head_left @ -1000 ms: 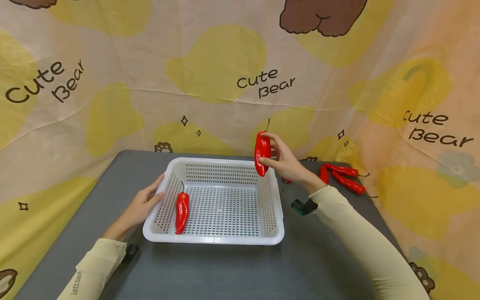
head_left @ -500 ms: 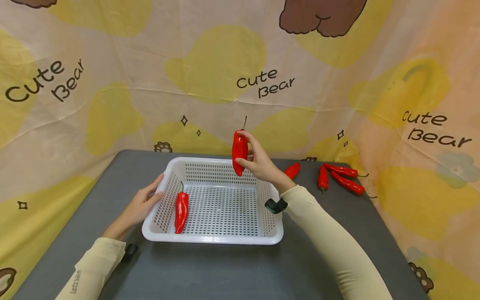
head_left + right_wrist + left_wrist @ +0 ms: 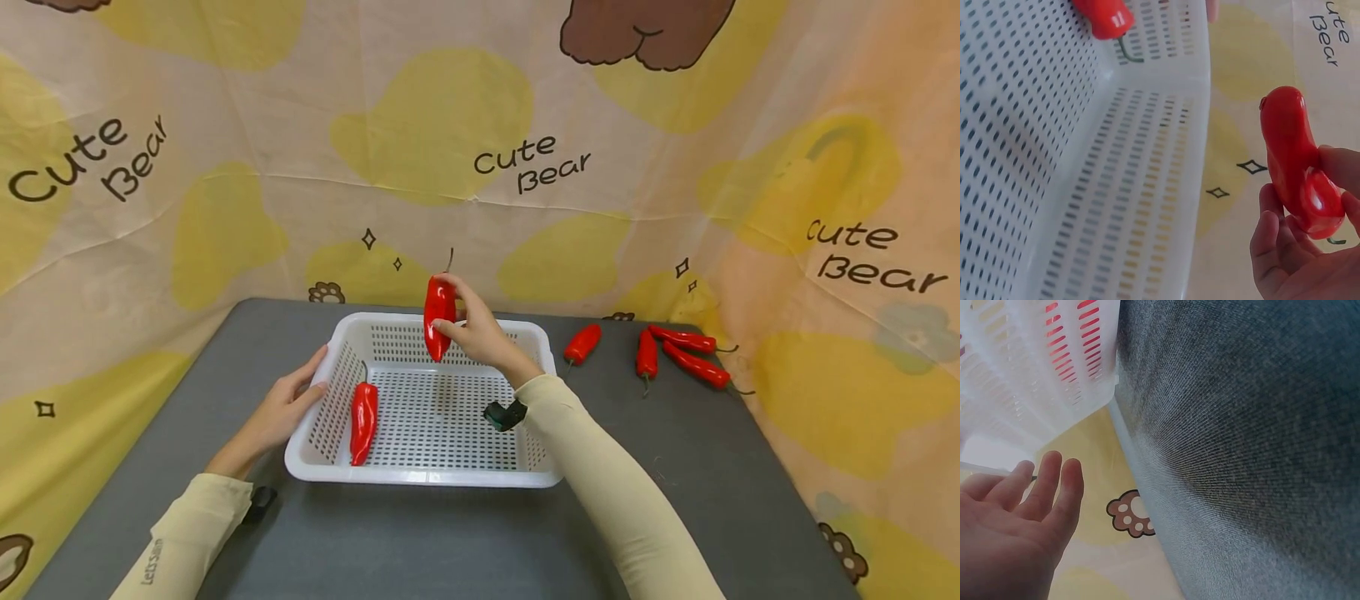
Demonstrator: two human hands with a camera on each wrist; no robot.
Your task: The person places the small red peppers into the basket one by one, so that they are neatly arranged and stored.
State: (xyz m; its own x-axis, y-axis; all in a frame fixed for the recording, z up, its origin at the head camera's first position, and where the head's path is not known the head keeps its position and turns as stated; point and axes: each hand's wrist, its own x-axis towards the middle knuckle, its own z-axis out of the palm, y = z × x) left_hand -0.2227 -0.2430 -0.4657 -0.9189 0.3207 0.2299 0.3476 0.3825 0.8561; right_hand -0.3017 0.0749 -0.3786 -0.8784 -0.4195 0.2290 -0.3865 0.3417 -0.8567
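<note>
One red chili pepper (image 3: 437, 318) is pinched in the right hand (image 3: 480, 331), stem up, over the white perforated basket (image 3: 427, 477). A second pepper (image 3: 364, 423) lies inside, at left. The left hand (image 3: 283, 407), fingers loosely extended, touches the left rim. Four more peppers (image 3: 582, 343) rest rightward on the gray tabletop (image 3: 450, 542).

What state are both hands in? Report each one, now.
Left hand: open, touching the left side of the white basket.
Right hand: closed, holding a red pepper stem up.
</note>
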